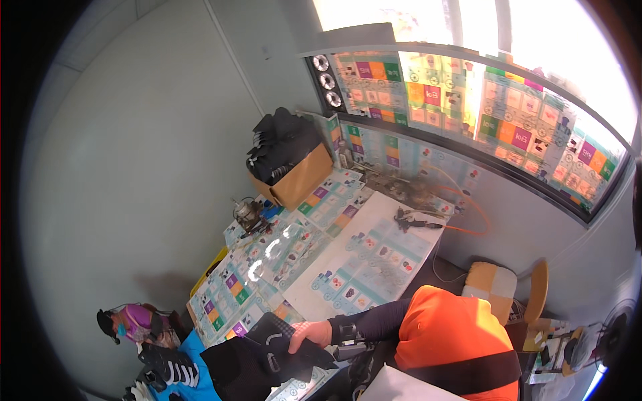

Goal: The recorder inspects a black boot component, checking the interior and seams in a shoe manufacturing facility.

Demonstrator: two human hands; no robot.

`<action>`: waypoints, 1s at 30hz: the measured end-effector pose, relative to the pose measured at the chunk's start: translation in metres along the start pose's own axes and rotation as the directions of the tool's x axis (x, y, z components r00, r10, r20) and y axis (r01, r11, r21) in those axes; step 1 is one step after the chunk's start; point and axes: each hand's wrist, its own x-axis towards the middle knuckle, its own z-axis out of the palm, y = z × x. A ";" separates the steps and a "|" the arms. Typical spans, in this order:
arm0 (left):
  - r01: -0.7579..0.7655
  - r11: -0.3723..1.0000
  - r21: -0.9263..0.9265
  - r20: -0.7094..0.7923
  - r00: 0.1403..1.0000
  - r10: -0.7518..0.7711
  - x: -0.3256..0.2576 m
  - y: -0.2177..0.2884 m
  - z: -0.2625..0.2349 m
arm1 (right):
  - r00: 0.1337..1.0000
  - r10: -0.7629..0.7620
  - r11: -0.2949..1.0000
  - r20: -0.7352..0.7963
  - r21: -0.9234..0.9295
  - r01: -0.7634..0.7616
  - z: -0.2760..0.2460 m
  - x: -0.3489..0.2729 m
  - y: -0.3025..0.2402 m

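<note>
My right hand (311, 335) reaches in from the right, with a black device strapped on its wrist (348, 337). Its fingers are closed on a black shoe upper piece (273, 339), which has a pale curved outline. Below and left of it hangs a larger black piece (231, 374); whether the two are joined, I cannot tell. Beside them, a blue sheet (190, 347) bears a black sneaker (170, 366) with white stripes. My left hand does not show. An orange sleeve (448, 334) with a dark band fills the lower right.
A table (321, 294) covered with printed sheets stands ahead. On it are a cardboard box (304, 175) of black pieces, a metal device (247, 214) and a hand tool (421, 224) with an orange hose. A person (137, 322) in purple is at lower left; a chair (491, 287) stands right.
</note>
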 end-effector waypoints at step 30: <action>0.182 0.829 0.529 0.143 0.944 -0.298 -0.105 0.138 -0.113 | 0.620 0.617 0.661 0.484 0.109 -0.743 0.051 0.051 0.139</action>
